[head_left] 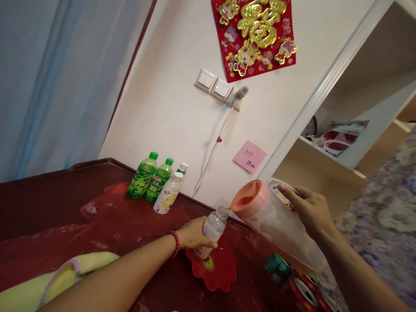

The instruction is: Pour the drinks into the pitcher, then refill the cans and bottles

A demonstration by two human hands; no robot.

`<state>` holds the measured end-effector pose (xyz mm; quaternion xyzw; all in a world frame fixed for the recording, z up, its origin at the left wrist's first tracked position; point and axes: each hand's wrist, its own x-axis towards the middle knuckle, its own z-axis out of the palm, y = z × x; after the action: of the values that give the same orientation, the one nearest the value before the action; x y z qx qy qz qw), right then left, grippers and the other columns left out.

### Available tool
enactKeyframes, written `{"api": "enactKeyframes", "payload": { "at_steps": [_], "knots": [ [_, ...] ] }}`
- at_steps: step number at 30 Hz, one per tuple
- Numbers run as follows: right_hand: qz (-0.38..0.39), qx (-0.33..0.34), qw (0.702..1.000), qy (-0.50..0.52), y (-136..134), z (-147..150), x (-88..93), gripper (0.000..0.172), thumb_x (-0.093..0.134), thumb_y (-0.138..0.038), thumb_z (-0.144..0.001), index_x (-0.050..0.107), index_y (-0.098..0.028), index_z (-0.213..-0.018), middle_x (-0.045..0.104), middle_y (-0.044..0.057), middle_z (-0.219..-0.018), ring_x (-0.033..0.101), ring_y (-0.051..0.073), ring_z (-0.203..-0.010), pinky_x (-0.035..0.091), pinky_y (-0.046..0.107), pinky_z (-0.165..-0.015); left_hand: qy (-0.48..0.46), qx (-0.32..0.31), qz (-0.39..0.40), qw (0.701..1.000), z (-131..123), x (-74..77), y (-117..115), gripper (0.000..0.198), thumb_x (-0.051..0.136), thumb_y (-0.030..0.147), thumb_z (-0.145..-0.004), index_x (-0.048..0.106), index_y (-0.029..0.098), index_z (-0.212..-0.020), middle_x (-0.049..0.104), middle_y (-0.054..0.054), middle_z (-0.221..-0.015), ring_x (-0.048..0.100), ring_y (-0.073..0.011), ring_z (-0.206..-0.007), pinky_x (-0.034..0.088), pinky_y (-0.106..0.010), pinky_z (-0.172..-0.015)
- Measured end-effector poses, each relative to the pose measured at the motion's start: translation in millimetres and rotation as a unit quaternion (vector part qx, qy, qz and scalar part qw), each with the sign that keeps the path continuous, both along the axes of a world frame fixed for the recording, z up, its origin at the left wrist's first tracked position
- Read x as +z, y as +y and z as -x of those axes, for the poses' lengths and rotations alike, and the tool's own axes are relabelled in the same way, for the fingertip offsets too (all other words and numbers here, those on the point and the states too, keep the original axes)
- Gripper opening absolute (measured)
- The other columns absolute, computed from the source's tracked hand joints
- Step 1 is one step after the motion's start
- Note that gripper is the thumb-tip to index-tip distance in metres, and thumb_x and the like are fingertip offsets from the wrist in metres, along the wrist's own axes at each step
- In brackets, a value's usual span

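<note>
My left hand (pixel 196 236) is wrapped round a clear, uncapped plastic bottle (pixel 215 225), which leans slightly right above a red scalloped dish (pixel 217 271). A red bead bracelet circles that wrist. On the right, my right hand (pixel 310 212) grips the handle of a large translucent pitcher (pixel 279 229) with an orange lid (pixel 248 199). The pitcher is tilted left, its spout at the bottle's open mouth. A little yellowish liquid shows at the spout. Part of the handle is hidden by my fingers.
Two green-capped bottles (pixel 143 175) and a white-capped bottle (pixel 168 193) stand at the back, another behind them. Red plastic sheeting (pixel 110 221) lies on the dark table (pixel 32 199). Cans (pixel 303 292) stand lower right, a yellow cloth (pixel 61 277) lower left. A cord (pixel 212 151) hangs along the wall.
</note>
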<state>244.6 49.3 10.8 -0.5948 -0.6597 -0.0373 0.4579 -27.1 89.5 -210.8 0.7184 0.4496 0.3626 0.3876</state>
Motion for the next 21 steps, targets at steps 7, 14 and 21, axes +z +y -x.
{"api": "enactKeyframes", "payload": {
  "at_steps": [7, 14, 21],
  "knots": [
    [0.000, -0.001, 1.000, -0.002, 0.2, 1.9, 2.8, 0.072, 0.064, -0.091, -0.068, 0.054, -0.020, -0.059, 0.045, -0.002, -0.054, 0.041, 0.014, -0.053, 0.027, 0.027, -0.049, 0.002, -0.002, -0.001, 1.000, 0.0, 1.9, -1.0, 0.067, 0.090, 0.049, -0.058, 0.067, 0.020, -0.114, 0.077, -0.008, -0.118, 0.070, -0.0310, -0.108, 0.054, -0.035, -0.090],
    [-0.005, 0.005, 1.000, -0.006, -3.9, 6.7, 6.0, 0.070, 0.064, -0.090, -0.068, 0.057, -0.020, -0.061, 0.047, -0.001, -0.054, 0.041, 0.015, -0.052, 0.028, 0.026, -0.047, -0.001, 0.002, 0.003, 1.000, 0.2, 3.4, -2.9, 0.067, 0.090, 0.045, -0.059, 0.066, 0.018, -0.115, 0.077, -0.009, -0.119, 0.070, -0.0318, -0.108, 0.055, -0.035, -0.089],
    [-0.007, -0.005, 1.000, -0.017, -2.4, 6.1, 6.6, 0.071, 0.062, -0.090, -0.069, 0.053, -0.021, -0.058, 0.046, -0.001, -0.054, 0.041, 0.015, -0.052, 0.027, 0.027, -0.048, -0.005, -0.021, -0.004, 1.000, 1.0, 1.5, -0.7, 0.064, 0.089, 0.044, -0.062, 0.066, 0.021, -0.117, 0.076, -0.006, -0.121, 0.070, -0.0301, -0.110, 0.054, -0.034, -0.092]
  ]
}}
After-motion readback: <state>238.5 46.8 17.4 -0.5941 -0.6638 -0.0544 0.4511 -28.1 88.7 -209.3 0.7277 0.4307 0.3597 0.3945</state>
